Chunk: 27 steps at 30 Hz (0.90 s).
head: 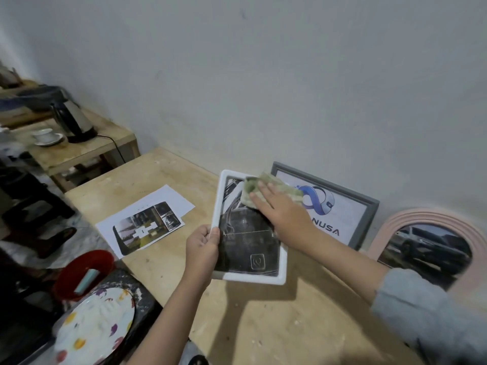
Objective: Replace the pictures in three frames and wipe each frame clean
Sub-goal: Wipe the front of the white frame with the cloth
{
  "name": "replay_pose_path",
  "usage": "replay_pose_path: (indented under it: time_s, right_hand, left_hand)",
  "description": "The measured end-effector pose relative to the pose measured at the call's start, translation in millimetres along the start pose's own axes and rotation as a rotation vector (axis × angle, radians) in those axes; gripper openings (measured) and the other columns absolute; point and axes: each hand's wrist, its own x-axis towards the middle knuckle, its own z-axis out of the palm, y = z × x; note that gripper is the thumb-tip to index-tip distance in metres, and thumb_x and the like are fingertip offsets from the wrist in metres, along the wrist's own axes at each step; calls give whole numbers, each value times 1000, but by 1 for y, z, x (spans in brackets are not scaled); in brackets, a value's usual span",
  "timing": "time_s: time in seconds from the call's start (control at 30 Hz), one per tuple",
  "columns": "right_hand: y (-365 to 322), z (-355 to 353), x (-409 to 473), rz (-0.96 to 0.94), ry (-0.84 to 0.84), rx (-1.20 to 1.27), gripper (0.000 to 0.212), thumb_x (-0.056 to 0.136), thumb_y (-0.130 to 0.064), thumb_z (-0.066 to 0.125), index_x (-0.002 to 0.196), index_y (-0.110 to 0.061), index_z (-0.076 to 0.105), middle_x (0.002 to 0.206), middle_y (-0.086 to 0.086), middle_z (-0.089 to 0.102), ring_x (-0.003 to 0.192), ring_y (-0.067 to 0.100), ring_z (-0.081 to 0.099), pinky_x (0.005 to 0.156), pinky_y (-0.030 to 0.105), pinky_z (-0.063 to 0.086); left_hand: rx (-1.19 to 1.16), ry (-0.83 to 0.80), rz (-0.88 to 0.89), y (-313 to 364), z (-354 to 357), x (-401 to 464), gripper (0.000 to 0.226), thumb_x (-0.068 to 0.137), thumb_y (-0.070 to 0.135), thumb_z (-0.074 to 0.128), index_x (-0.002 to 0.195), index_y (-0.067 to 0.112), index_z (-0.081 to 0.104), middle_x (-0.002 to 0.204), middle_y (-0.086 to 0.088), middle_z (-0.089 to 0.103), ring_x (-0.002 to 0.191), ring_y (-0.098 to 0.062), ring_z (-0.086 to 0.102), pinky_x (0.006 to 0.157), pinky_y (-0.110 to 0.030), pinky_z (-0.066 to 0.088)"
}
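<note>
My left hand [202,245] grips the left edge of a white frame [282,275] with a dark car picture, held tilted above the wooden table [263,325]. With straight fingers, my right hand [283,213] presses a green cloth [251,187] flat on the upper part of the frame's glass. A grey frame [369,217] with a blue logo print leans on the wall behind. To its right a pink arched frame [411,214] holds a car picture. Loose printed pictures [147,225] lie on the table to the left.
A red basket [79,264] and a flowered plate [95,325] sit at the lower left beside the table. On a lower side table at the far left are a kettle [71,119] and a cup on a saucer [46,137]. The wall runs close behind the frames.
</note>
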Motion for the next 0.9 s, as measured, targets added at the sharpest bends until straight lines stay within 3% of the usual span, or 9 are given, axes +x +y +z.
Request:
replay_pose_path:
  time_s: [0.1, 0.2, 0.3, 0.37, 0.43, 0.53, 0.63, 0.77, 0.9]
  right_hand:
    - [-31, 23, -37, -173, -9, -18, 95, 47, 14, 76, 133, -9, 44, 136, 21, 50, 119, 37, 55, 80, 43, 54]
    - [-54, 35, -64, -288, -160, 79, 86, 54, 6, 74, 131, -15, 42, 138, 16, 50, 119, 34, 56, 77, 45, 57]
    - [-59, 18, -57, -151, -419, 384, 68, 71, -2, 58, 132, -33, 49, 142, -4, 48, 126, 19, 50, 90, 39, 52]
    - [-55, -2, -38, 17, -371, 516, 66, 75, -4, 47, 130, -40, 52, 135, -11, 55, 121, 13, 53, 95, 34, 48]
    - [-44, -24, -14, 123, -197, 532, 71, 73, 4, 42, 131, -35, 53, 135, -8, 55, 121, 16, 53, 95, 35, 48]
    - [-27, -31, 12, 73, 20, 282, 82, 65, 16, 47, 138, -21, 46, 147, 4, 42, 129, 28, 45, 79, 42, 54]
    - [-32, -19, 16, 31, -63, 68, 89, 64, 19, 58, 143, -15, 37, 153, 16, 25, 138, 36, 32, 80, 49, 52]
    - [-63, 14, -23, -146, -96, -61, 95, 43, 8, 82, 130, -11, 51, 134, 22, 52, 115, 36, 58, 74, 41, 56]
    - [-88, 18, -57, -274, -376, 249, 79, 63, 2, 69, 135, -18, 44, 144, 16, 43, 127, 32, 48, 84, 47, 54]
  left_hand:
    - [-29, 47, -4, 4, -11, 2, 35, 98, 2, 45, 64, 12, 46, 36, 13, 40, 34, 1, 33, 37, -10, 25]
    - [25, 95, 13, 2, -22, 7, 37, 98, 4, 46, 61, 13, 45, 47, 9, 35, 42, -4, 30, 38, -13, 23]
    - [66, 103, 18, 0, -27, 9, 37, 97, 6, 46, 62, 13, 44, 50, 8, 32, 43, -4, 27, 38, -14, 21]
    - [77, 98, 9, -1, -29, 10, 33, 98, 7, 46, 65, 12, 45, 54, 5, 31, 47, -7, 26, 38, -14, 21]
    - [64, 85, -4, -4, -29, 10, 31, 98, 8, 47, 67, 12, 44, 55, 2, 29, 49, -11, 23, 38, -15, 19]
    - [38, 50, -17, -4, -29, 7, 33, 98, 9, 46, 65, 12, 43, 55, 2, 30, 46, -8, 24, 38, -15, 20]
    - [3, 48, -6, 2, -28, 2, 35, 98, 8, 45, 63, 12, 44, 54, 3, 33, 44, -6, 28, 38, -13, 22]
    - [-6, 111, -3, 3, -35, 2, 34, 98, 7, 46, 64, 12, 45, 53, 3, 33, 44, -5, 28, 38, -14, 23]
    - [32, 166, -42, -9, -46, 5, 30, 98, 11, 47, 68, 10, 44, 55, 1, 29, 49, -13, 24, 42, -22, 20]
